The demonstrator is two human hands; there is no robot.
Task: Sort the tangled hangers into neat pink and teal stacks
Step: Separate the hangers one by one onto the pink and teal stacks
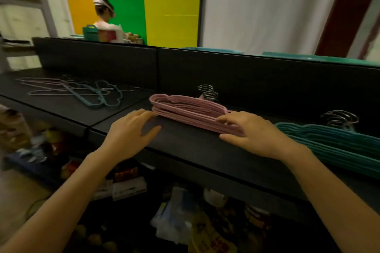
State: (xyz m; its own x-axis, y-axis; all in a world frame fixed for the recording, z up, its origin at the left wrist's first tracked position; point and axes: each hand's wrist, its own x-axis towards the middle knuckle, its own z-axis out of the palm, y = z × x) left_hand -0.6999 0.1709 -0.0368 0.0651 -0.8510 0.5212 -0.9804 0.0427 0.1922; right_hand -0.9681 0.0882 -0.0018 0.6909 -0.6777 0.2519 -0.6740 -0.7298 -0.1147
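A stack of pink hangers lies on the black table, its metal hooks pointing to the back wall. My left hand rests flat on the table, fingertips touching the stack's left end. My right hand lies on the stack's right end, fingers spread over the hangers. A stack of teal hangers lies to the right of my right hand. At the far left, a loose tangle of pink and teal hangers lies spread on the table.
A black upright panel backs the table. Teal bins show above it. A person sits beyond the panel at the back left before coloured boards. Below the table edge lie packets and bags.
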